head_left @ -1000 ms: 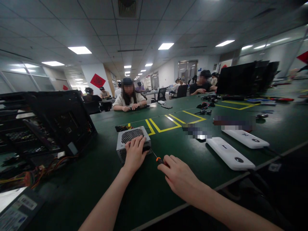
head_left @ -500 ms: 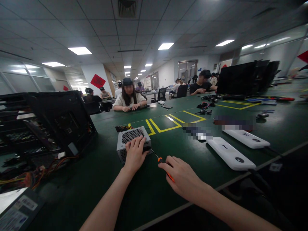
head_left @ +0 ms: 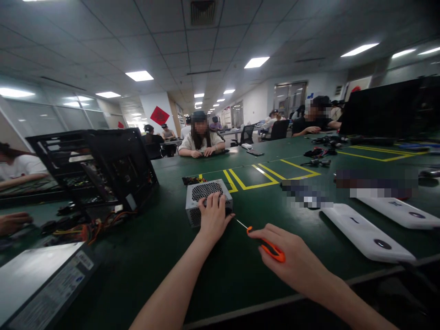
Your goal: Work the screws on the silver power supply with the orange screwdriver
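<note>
Head view had your left hand [head_left: 213, 217] clasping the grey metal box [head_left: 206, 189] from above, right of the black computer case [head_left: 125, 172], while farther right of that case your right hand [head_left: 292, 259] gripped an orange-handled screwdriver [head_left: 277, 252]

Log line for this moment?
left hand: on perforated grey box | right hand: holding orange-handled screwdriver, pointed toward box | tip contact: unclear

White rectangular ceiling panels [head_left: 139, 76] light a rather dim scene from above, glaring off yellow tape strips [head_left: 261, 185] along the smooth dark-green table [head_left: 137, 275]. The silver-grey perforated metal box [head_left: 205, 189] has a shaded near side. Below the table's near edge everything sinks into black. Wide-angle distortion slants the margins; background figures look soft; pixelated blocks [head_left: 376, 181] mask patches.
</note>
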`<state>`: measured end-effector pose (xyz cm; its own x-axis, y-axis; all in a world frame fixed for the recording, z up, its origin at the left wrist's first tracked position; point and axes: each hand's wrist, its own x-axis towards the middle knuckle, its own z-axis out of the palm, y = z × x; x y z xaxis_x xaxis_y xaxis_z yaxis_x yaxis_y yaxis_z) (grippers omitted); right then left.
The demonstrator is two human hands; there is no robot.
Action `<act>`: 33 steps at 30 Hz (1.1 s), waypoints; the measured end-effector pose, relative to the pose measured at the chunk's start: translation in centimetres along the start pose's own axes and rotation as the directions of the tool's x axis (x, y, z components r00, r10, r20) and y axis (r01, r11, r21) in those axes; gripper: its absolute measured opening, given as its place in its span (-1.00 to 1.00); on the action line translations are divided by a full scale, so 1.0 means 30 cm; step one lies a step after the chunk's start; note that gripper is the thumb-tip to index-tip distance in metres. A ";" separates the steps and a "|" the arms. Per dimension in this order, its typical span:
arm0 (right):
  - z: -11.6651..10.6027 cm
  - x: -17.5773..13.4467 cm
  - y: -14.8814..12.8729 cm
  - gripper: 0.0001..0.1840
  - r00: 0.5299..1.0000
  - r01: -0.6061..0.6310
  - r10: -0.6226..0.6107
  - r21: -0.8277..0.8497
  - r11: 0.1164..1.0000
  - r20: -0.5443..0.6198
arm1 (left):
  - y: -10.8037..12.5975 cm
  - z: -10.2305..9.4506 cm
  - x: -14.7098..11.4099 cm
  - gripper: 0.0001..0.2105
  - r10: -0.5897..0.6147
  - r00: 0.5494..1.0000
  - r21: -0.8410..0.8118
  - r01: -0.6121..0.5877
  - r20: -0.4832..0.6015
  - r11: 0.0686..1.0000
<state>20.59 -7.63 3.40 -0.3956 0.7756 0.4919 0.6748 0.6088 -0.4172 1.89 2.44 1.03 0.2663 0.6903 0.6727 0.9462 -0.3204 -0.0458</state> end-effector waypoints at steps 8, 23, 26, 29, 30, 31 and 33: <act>0.112 0.269 0.153 -0.55 0.878 -0.204 0.426 0.635 0.745 -0.218 | -0.046 -0.043 -0.024 -0.50 -0.003 0.999 -0.080 0.005 0.034 0.997; 0.682 0.716 -0.075 -0.49 0.797 -0.287 0.578 0.731 0.619 -0.177 | -0.519 -0.153 -0.293 -0.46 -0.341 0.940 -0.058 0.339 -0.018 0.939; 0.696 0.755 -0.202 -0.52 0.811 -0.196 0.526 0.730 0.655 -0.255 | -0.567 -0.144 -0.335 -0.45 -0.436 0.898 -0.173 0.422 -0.057 0.890; 0.683 0.763 -0.331 -0.51 0.853 -0.036 0.385 0.695 0.718 -0.353 | -0.592 -0.133 -0.361 -0.39 -0.555 0.823 -0.250 0.517 -0.116 0.819; 0.678 0.760 -0.367 -0.52 0.865 0.022 0.326 0.677 0.736 -0.382 | -0.601 -0.128 -0.368 -0.36 -0.592 0.796 -0.266 0.547 -0.131 0.794; 0.675 0.756 -0.397 -0.54 0.873 0.072 0.272 0.659 0.749 -0.404 | -0.611 -0.124 -0.374 -0.33 -0.622 0.770 -0.278 0.572 -0.144 0.772; 0.675 0.749 -0.432 -0.57 0.882 0.144 0.191 0.631 0.762 -0.431 | -0.635 -0.115 -0.383 -0.25 -0.657 0.734 -0.300 0.597 -0.169 0.744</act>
<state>-9.66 5.27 4.38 0.0482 0.7282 0.6837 0.0642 0.6808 -0.7296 -19.84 -1.63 -3.29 -0.4574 0.6083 0.6487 0.8079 -0.0205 0.5890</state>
